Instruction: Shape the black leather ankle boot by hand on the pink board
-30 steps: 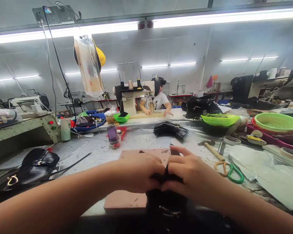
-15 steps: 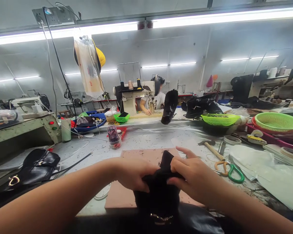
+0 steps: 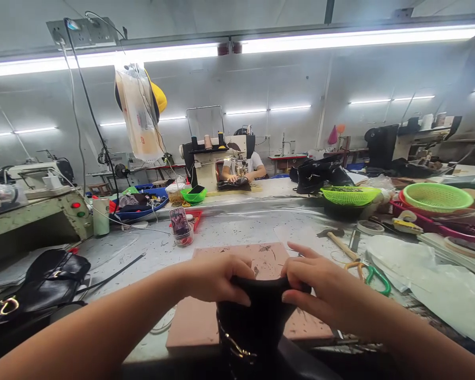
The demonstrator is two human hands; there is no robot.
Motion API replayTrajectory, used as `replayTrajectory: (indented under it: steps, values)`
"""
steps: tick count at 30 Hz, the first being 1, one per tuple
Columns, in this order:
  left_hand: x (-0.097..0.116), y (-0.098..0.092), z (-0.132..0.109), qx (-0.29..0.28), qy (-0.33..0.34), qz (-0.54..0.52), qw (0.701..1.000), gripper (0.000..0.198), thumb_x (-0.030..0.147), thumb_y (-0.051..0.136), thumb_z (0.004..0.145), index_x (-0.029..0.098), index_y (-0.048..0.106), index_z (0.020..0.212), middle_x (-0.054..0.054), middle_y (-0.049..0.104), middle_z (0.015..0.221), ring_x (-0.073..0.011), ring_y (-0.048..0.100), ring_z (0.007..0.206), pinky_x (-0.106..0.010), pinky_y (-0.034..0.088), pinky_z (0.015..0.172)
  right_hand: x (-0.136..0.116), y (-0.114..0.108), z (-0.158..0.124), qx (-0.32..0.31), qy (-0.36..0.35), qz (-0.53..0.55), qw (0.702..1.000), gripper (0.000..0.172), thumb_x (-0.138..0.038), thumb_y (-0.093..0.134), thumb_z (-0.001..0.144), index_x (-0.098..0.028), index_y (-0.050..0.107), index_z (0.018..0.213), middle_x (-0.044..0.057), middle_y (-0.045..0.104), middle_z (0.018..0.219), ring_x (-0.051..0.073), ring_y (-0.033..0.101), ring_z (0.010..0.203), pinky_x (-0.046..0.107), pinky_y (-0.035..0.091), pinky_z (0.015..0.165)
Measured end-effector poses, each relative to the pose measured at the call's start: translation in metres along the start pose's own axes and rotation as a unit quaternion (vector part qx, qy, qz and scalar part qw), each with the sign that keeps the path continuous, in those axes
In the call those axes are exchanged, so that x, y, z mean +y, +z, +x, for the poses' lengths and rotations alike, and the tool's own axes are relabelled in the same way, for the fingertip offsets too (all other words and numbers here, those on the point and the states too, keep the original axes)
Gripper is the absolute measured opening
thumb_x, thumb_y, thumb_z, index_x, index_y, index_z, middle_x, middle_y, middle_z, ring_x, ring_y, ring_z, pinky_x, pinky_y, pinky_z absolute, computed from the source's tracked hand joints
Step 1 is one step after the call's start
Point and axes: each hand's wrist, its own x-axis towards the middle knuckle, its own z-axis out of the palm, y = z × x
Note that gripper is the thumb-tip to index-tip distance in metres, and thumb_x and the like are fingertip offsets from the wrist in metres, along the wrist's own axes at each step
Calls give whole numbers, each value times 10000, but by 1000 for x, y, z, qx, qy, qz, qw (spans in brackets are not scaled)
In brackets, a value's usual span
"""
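Observation:
A black boot upper with a gold buckle hangs at the front edge of the bench, its top edge pulled out between my hands. My left hand pinches the left end of that edge, thumb on the near face. At the right end, my right hand grips the same rim with thumb and curled fingers, one finger sticking out. Behind the upper lies a pink board, partly covered by my hands. Its lower part drops into shadow.
On the left lie more black leather uppers. A hammer, green-handled scissors and white sheets are on the right. A phone leans on a small tub. Across the bench a co-worker sits at a sewing machine.
The bunched top of the boot upper is now spread into a straight edge, and its buckle has shifted left. The co-worker's raised black piece is now down at the machine.

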Motion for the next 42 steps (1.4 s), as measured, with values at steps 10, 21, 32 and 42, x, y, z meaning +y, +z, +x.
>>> replayTrajectory:
  steps: [10,21,32,42]
  values:
    - [21,-10,22,46,55,163,984,125,157,633,740,133,553,647,20,472,719,-103,456,685,-216,357,651,3,0,15,46,-4,36,998,225,-256,531,821,-218,377,662,-11,576,759,150,573,758,468,316,1024]
    - [6,-16,34,-45,-25,111,993,99,74,524,761,153,566,804,29,498,739,-120,471,744,-214,362,693,20,13,15,62,40,57,996,243,-270,466,837,-220,333,641,-52,441,586,129,460,570,460,370,920]
    - [-3,-10,49,87,44,37,995,121,185,608,712,132,551,618,37,414,665,-94,409,628,-218,312,599,32,19,13,150,144,280,937,190,-330,575,714,-204,433,707,102,551,1113,211,553,906,353,439,741]
    - [-14,1,43,98,-30,-43,994,210,195,551,670,175,569,879,27,515,779,-132,468,724,-236,345,627,30,36,20,177,216,285,917,238,-341,560,678,-211,384,584,35,568,806,160,466,668,325,378,636]
